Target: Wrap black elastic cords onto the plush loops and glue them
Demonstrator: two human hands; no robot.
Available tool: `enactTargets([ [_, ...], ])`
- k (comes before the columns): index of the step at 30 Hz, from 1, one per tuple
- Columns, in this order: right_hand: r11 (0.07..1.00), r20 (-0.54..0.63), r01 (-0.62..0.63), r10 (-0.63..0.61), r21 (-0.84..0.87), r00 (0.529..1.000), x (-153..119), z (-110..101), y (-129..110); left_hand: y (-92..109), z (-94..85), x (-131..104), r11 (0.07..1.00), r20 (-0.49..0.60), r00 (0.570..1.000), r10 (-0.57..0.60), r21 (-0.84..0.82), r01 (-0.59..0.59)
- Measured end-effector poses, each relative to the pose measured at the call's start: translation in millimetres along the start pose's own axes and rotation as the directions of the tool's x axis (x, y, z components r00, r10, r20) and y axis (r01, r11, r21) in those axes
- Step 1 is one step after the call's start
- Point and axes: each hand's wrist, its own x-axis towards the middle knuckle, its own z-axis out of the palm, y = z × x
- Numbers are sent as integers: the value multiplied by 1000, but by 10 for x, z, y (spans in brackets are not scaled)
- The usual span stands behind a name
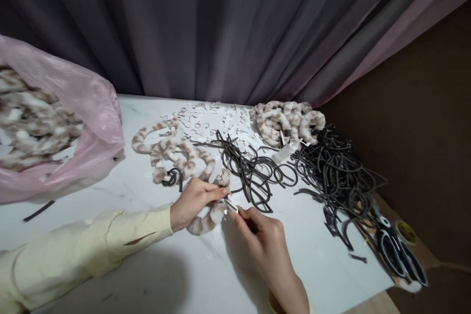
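My left hand (191,202) is closed in a pinch on a furry white-and-brown tube (204,224), which curves below the fingers toward the table. My right hand (263,235) is closed on a small shiny, whitish piece (231,205) whose tip touches the tube beside my left fingertips. Its exact kind is too small to tell. Several furry tubes (187,164) lie just beyond my left hand, with a short coil of black cord (172,176) among them. Black cords (253,176) lie loose ahead of my right hand.
A pink plastic bag (105,122) of furry tubes stands at the left. Small white tags and rings (209,122) are scattered at the back. A furry pile (287,117), a small white bottle (286,152), a big black cord heap (331,162) and scissors (399,255) lie rightward.
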Motion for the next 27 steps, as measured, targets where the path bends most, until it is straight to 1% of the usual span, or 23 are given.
enactTargets([
  [2, 997, -39, 45, -47, -56, 998, 6, 37, -2, -18, 12, -6, 999, -32, 999, 26, 20, -25],
  [4, 995, -82, 45, -52, -95, 995, 17, 91, -4, -44, 22, -6, 998, -58, 997, 57, 30, -55],
  [7, 993, -127, 7, -22, -115, 992, 44, 171, -20, -75, 32, 1, 997, -100, 992, 79, 19, -77],
  [10, 996, -138, -50, 39, -74, 990, 81, 204, -49, -92, 27, 26, 996, -114, 991, 74, -34, -78],
  [13, 991, -105, -132, 135, 30, 985, 117, 176, -68, -113, 2, 70, 994, -86, 995, 52, -93, -60],
  [16, 962, -37, -234, 241, 139, 970, 138, 124, -69, -136, -23, 98, 994, -79, 996, 35, -97, -43],
  [20, 902, 66, -322, 316, 287, 946, 146, 59, -76, -140, -30, 87, 995, -66, 997, 39, -87, -44],
  [23, 844, 131, -396, 374, 362, 918, 150, 2, -80, -130, -32, 81, 995, -73, 997, 33, -92, -40],
  [25, 814, 143, -436, 414, 383, 899, 158, -39, -72, -119, -36, 85, 992, -68, 997, 32, -121, -40],
  [27, 806, 107, -451, 446, 383, 889, 169, -69, -59, -100, -39, 89, 987, -30, 999, 20, -159, -25],
])
